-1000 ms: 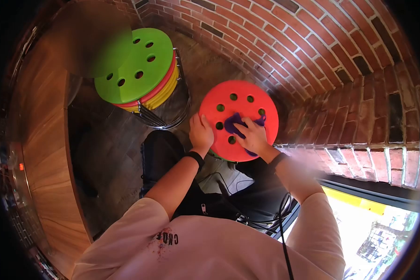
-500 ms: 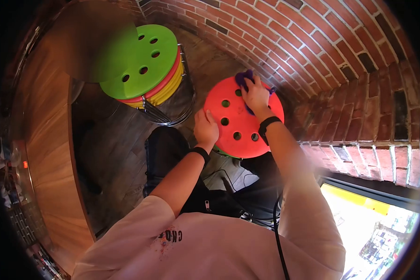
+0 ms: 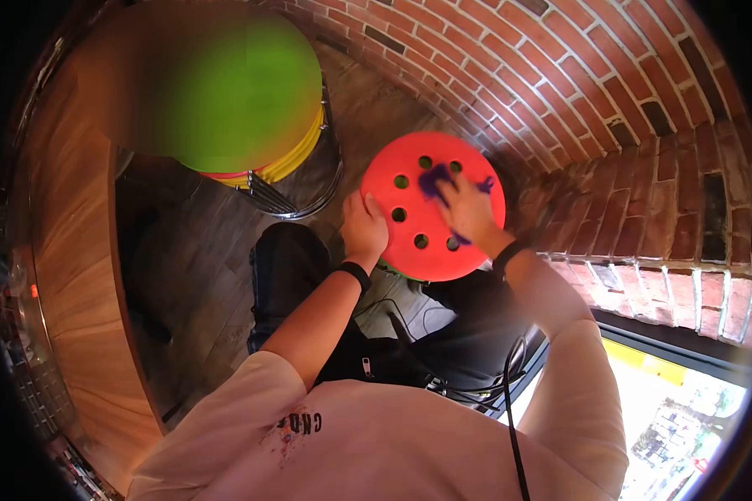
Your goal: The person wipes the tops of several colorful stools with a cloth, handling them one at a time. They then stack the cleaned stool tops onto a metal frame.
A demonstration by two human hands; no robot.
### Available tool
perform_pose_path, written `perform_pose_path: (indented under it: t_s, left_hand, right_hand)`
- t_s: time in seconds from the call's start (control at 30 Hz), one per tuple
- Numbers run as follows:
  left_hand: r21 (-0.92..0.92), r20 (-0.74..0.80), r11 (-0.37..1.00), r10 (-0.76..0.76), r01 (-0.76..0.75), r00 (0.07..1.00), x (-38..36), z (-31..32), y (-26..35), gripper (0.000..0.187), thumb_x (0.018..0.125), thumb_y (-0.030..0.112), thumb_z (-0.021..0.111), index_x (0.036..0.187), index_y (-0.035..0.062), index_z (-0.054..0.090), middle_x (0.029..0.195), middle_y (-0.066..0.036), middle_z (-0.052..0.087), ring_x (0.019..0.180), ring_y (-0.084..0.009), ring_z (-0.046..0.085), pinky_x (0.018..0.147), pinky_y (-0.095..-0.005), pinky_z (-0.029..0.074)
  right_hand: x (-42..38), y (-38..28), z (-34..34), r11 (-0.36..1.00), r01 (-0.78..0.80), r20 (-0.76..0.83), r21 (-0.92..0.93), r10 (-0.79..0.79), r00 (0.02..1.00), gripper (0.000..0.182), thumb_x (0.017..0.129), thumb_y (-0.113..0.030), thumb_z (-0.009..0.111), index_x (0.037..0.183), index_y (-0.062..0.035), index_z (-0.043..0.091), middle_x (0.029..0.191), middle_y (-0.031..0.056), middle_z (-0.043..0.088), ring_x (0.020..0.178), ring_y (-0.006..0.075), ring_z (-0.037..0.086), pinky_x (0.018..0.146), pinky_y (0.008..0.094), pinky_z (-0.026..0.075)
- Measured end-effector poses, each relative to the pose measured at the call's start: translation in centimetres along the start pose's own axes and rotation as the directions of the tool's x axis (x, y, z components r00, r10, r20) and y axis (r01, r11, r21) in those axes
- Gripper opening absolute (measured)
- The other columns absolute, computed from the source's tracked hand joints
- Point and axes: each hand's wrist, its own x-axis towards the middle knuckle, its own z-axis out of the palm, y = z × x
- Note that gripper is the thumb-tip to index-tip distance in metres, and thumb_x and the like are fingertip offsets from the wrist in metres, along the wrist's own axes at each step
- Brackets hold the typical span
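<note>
A round red stool seat (image 3: 393, 242) with several holes through it is in front of me, beside the brick wall. At its left rim is my left hand (image 3: 364, 225), gripping the edge with the thumb on top; its other fingers are partly hidden. My right hand (image 3: 470, 209) presses a dark purple cloth (image 3: 434, 179) onto the upper right of the seat. The cloth is bunched under the fingers, and bits of it stick out on both sides of the hand. A little green shows under the red seat's lower edge.
Stacked stools with a green top seat (image 3: 284, 75), yellow ones below and metal legs (image 3: 297, 200) stand at the upper left, partly blurred. A brick wall (image 3: 576, 108) rises on the right. A wooden tabletop (image 3: 83, 275) runs along the left. A black cable (image 3: 510, 417) hangs by my body.
My right hand and the purple cloth have moved down the red seat, toward its middle. My left hand keeps its hold on the rim. The view has shifted slightly.
</note>
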Motion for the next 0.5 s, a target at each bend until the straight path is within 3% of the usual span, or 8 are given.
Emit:
perform_pose_path:
  t_s: [0.13,0.23,0.37,0.5]
  left_hand:
    - [0.007,0.012,0.999,-0.05,0.05,0.999,0.0,-0.2,0.7,0.034,0.105,0.031,0.042,0.122,0.006,0.057,0.121,-0.021,0.06,0.113,-0.0433,0.057,0.093,-0.0515,0.047]
    - [-0.022,-0.006,0.999,-0.034,0.034,0.999,0.1,-0.2,0.5,0.033,0.105,0.03,0.042,0.122,0.0063,0.057,0.121,-0.02,0.06,0.113,-0.043,0.057,0.093,-0.0514,0.047]
    - [0.004,0.006,1.0,-0.002,0.002,1.0,0.1,0.3,-0.1,0.035,0.104,0.033,0.043,0.125,0.0061,0.053,0.129,-0.019,0.056,0.109,-0.046,0.059,0.088,-0.0548,0.05]
    - [-0.002,-0.011,1.0,0.015,-0.015,1.0,0.1,0.2,0.0,0.034,0.105,0.033,0.042,0.123,0.0064,0.055,0.125,-0.019,0.058,0.109,-0.0449,0.059,0.089,-0.0534,0.049]
  right_hand:
    - [5.6,2.6,1.2,0.898,-0.396,-0.037,-0.193,0.397,0.917,0.029,0.092,-0.033,0.065,0.112,-0.0116,0.059,0.113,0.0167,0.056,0.095,0.036,0.068,0.068,0.0461,0.06]
    - [8.2,1.4,2.6,0.861,-0.443,-0.095,-0.252,0.433,0.896,0.027,0.091,-0.032,0.065,0.107,-0.0108,0.057,0.111,0.016,0.056,0.094,0.037,0.068,0.066,0.0463,0.06]
    - [10.0,-1.2,3.0,0.866,-0.435,-0.014,-0.246,0.446,0.895,0.024,0.091,-0.025,0.061,0.109,-0.0102,0.059,0.114,0.0159,0.055,0.097,0.0371,0.068,0.069,0.0472,0.061]
    - [11.9,-7.5,4.4,0.938,-0.335,0.092,-0.092,0.343,0.935,0.026,0.091,-0.023,0.06,0.114,-0.0113,0.061,0.116,0.0163,0.055,0.097,0.0378,0.068,0.075,0.0506,0.06]
